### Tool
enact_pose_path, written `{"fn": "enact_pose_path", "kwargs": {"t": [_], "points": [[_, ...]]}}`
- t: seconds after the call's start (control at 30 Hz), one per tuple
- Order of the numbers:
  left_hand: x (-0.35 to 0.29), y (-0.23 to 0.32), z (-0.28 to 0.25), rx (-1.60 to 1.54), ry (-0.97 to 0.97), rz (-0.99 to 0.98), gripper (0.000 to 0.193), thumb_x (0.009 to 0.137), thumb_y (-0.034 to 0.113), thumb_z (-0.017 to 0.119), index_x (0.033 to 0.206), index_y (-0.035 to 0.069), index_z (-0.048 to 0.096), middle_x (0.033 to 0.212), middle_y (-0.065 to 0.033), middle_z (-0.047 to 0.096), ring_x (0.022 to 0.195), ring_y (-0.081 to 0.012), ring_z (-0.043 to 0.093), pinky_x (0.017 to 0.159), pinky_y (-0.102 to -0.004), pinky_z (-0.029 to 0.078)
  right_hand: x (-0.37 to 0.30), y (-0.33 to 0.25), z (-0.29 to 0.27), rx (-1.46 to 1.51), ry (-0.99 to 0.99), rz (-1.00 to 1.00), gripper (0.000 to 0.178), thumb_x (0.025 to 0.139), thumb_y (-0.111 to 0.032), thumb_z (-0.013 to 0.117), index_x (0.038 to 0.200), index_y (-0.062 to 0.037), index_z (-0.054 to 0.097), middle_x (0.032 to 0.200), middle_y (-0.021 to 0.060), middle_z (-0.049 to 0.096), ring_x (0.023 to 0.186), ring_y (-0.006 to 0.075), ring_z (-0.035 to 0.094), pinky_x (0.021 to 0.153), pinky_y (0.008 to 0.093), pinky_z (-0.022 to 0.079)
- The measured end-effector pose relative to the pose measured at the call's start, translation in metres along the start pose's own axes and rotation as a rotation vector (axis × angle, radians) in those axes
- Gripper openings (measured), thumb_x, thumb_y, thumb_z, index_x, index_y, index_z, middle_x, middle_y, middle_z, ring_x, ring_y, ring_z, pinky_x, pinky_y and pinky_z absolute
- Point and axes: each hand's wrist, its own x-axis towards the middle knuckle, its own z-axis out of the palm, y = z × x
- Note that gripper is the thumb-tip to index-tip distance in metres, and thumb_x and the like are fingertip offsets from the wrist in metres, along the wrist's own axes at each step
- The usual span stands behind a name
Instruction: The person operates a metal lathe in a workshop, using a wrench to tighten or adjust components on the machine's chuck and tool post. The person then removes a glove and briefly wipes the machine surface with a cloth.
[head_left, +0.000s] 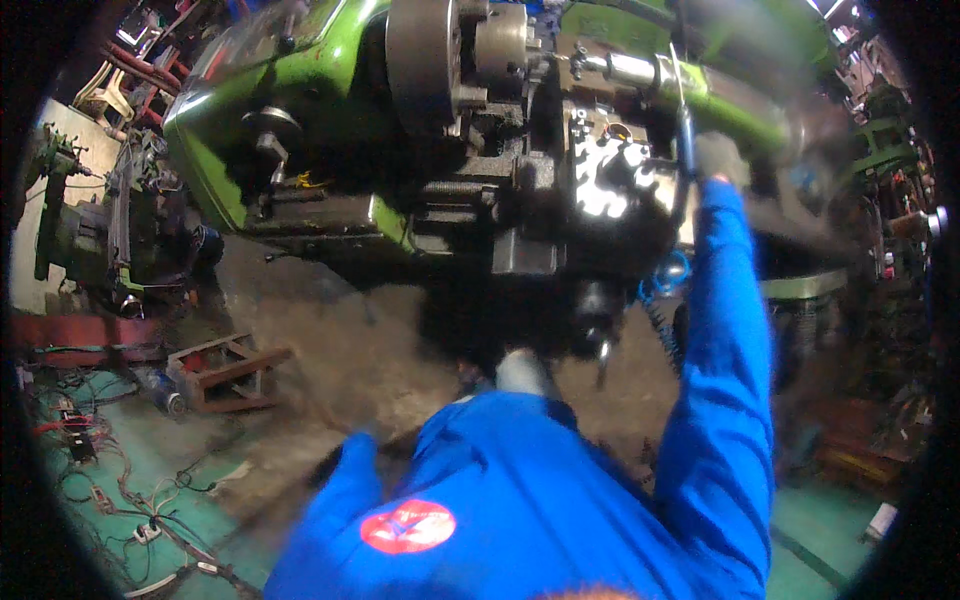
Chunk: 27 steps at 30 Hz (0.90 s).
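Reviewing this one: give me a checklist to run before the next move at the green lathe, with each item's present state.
1. Right hand firmly gripping the blue-handled tool: cannot tell; they are close together, but the hand is blurred.
2. Left sleeve away from the lathe: ok, down at the person's side.
3. Left hand accounted for: cannot tell; no hand shows clearly beyond the sleeve.
4. Blue coiled hose clear of the chuck: ok, well to its right.
5. Floor cables tidy: not ok, tangled at lower left.

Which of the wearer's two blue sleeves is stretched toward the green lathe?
The right sleeve: it extends upward, ending at the gloved right hand, whereas the left sleeve is low beside the torso.
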Motion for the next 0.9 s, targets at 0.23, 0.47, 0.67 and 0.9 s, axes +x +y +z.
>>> {"fn": "enact_pose_path", "kwargs": {"t": [0.23, 0.47, 0.67, 0.9], "points": [[0.055, 0.08, -0.023, 0.079, 0.337, 0.344, 0.037, 0.103, 0.028, 0.048, 0.128, 0.01, 0.069, 0.134, -0.0176, 0.066, 0.121, -0.0376, 0.064, 0.105, -0.0472, 0.051, 0.018, 0.012, 0.023, 0.222, 0.017, 0.02, 0.039, 0.097, -0.03, 0.05, 0.125, -0.0115, 0.071, 0.136, 0.0143, 0.065, 0.128, 0.0365, 0.061, 0.107, 0.0482, 0.05], [0.039, 0.237, -0.156, 0.15, 0.637, 0.649, 0.034, 0.102, 0.022, 0.047, 0.125, 0.01, 0.069, 0.132, -0.017, 0.067, 0.119, -0.0381, 0.064, 0.106, -0.0483, 0.05, 0.001, 0.014, 0.012, 0.546, 0.006, 0.051, 0.038, 0.092, -0.03, 0.058, 0.121, -0.0093, 0.073, 0.134, 0.0218, 0.066, 0.128, 0.0414, 0.06, 0.108, 0.0505, 0.048], [0.012, 0.289, -0.151, 0.099, 0.682, 0.686, 0.029, 0.1, 0.022, 0.051, 0.115, 0.008, 0.071, 0.126, -0.0188, 0.068, 0.119, -0.0394, 0.063, 0.102, -0.0502, 0.051, -0.01, 0.016, 0.005, 0.682, -0.097, -0.031, 0.046, 0.091, -0.045, 0.065, 0.125, -0.0145, 0.072, 0.137, 0.0175, 0.066, 0.129, 0.0369, 0.061, 0.108, 0.0452, 0.047], [0.062, 0.29, -0.08, 0.232, 0.443, 0.456, 0.034, 0.101, 0.027, 0.05, 0.119, 0.008, 0.071, 0.131, -0.0207, 0.067, 0.125, -0.0394, 0.062, 0.102, -0.0505, 0.052, -0.007, 0.017, 0.004, 0.735, -0.144, -0.129, 0.034, 0.093, -0.03, 0.058, 0.12, -0.0153, 0.073, 0.129, 0.0165, 0.069, 0.123, 0.0382, 0.063, 0.104, 0.0457, 0.049]]}}
